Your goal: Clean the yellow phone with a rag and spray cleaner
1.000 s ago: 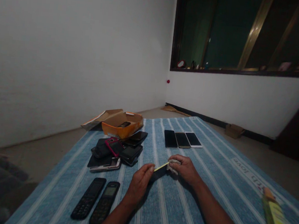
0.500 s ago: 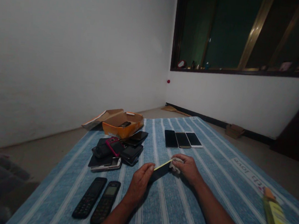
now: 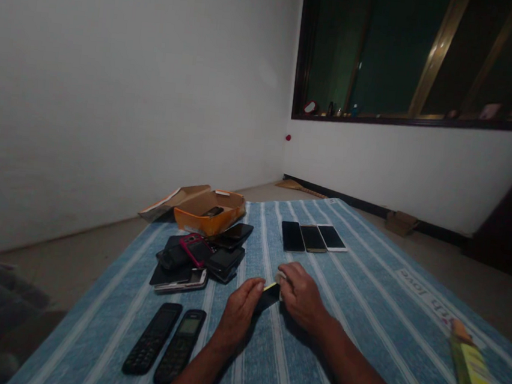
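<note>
Holding 1 phone [image 3: 268,298], L hand [image 3: 239,312]; 1 cloth [image 3: 280,277], R hand [image 3: 302,296].

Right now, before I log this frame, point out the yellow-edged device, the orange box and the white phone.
Yellow-edged device [image 3: 268,298]: head view, on its dark face.
Orange box [image 3: 202,224]: head view, on its outer front wall.
White phone [image 3: 332,238]: head view, on its dark screen.

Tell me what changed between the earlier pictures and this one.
The right hand has moved left along the yellow-edged phone, toward the left hand, carrying the pale cloth, now mostly hidden by the fingers. Nothing was visibly picked up or let go. The left hand keeps its grip; the keypad phones, phone pile and orange box stayed put.
</note>
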{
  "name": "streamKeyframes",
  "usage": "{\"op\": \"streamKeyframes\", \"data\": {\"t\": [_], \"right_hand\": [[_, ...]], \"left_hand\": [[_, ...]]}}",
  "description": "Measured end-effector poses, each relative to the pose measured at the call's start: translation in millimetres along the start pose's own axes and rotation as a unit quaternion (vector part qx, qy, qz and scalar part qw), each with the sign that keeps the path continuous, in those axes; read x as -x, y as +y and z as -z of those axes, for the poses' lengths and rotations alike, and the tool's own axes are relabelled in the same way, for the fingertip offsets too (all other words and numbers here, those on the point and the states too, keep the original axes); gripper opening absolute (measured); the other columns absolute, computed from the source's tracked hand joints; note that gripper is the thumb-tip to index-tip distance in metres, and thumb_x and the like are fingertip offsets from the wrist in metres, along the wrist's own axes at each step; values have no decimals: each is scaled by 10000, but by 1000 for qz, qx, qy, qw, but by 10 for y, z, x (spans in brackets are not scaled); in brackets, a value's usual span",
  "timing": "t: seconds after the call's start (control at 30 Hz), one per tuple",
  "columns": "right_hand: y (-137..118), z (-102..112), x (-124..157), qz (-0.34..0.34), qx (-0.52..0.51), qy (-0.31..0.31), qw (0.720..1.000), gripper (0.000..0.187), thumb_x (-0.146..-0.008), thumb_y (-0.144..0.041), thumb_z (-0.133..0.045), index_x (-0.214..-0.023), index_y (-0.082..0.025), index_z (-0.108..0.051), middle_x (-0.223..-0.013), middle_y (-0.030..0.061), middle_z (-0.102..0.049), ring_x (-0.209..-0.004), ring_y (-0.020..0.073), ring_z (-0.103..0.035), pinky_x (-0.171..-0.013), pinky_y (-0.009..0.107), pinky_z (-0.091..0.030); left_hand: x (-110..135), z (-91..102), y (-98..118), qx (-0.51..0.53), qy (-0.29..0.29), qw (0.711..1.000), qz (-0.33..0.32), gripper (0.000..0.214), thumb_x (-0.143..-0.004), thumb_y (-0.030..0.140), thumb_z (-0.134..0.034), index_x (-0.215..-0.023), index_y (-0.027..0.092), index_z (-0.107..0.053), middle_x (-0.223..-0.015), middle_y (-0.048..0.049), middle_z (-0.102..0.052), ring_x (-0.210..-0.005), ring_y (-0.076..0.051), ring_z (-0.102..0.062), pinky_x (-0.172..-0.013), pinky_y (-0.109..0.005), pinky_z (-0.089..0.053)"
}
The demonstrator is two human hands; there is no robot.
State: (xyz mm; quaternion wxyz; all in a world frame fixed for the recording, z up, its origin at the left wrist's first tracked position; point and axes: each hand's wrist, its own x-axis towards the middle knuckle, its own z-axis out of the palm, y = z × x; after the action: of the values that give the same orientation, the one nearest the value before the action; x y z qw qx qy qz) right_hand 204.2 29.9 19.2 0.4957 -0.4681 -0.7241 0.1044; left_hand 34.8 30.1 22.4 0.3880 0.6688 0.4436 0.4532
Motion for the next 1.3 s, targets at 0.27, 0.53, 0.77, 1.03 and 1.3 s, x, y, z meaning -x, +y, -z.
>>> {"op": "streamKeyframes", "data": {"t": [0.27, 0.53, 0.77, 1.03, 1.3], "right_hand": [[-196, -32, 54, 25, 9, -157, 987, 251, -851, -52, -414, -1010, -210, -527, -972, 42, -520, -884, 189, -536, -835, 320, -451], [-111, 16, 38, 22, 15, -171, 985, 309, -868, -21, -426, -1051, -206, -594, -976, 48, -583, -911, 188, -568, -823, 301, -447], [-63, 7, 45, 3, 12, -147, 989, 309, -867, -57, -481, -1123, -195, -583, -1041, 66, -630, -961, 202, -590, -855, 321, -455], [-316, -215, 91, 40, -11, -170, 985, 304, -841, -10, -468, -1053, -194, -587, -997, 70, -619, -962, 205, -588, -869, 320, -466], [-381, -263, 75, 43, -55, -147, 987, 277, -809, 2, -479, -970, -197, -583, -961, 61, -621, -937, 202, -586, -866, 323, -472]], "left_hand": [[8, -12, 17, 59, -5, 998, -7, 357, -928, 466, -483, -921, 181, -696, -886, -59, -714, -899, -229, -642, -837, -311, -503], [40, -6, -77, 60, -15, 998, -8, 383, -930, 476, -487, -987, 165, -703, -924, -60, -721, -903, -232, -645, -863, -344, -492], [103, -1, -103, 60, 9, 998, 18, 416, -933, 529, -457, -897, 180, -681, -885, -58, -698, -861, -222, -623, -809, -321, -483], [124, -6, -16, 111, 16, 994, -2, 439, -922, 591, -456, -835, 197, -629, -833, -33, -661, -849, -216, -609, -834, -323, -488], [96, 7, -22, 107, 12, 994, -19, 528, -908, 664, -431, -876, 188, -657, -885, -55, -703, -872, -222, -633, -875, -338, -498]]}}
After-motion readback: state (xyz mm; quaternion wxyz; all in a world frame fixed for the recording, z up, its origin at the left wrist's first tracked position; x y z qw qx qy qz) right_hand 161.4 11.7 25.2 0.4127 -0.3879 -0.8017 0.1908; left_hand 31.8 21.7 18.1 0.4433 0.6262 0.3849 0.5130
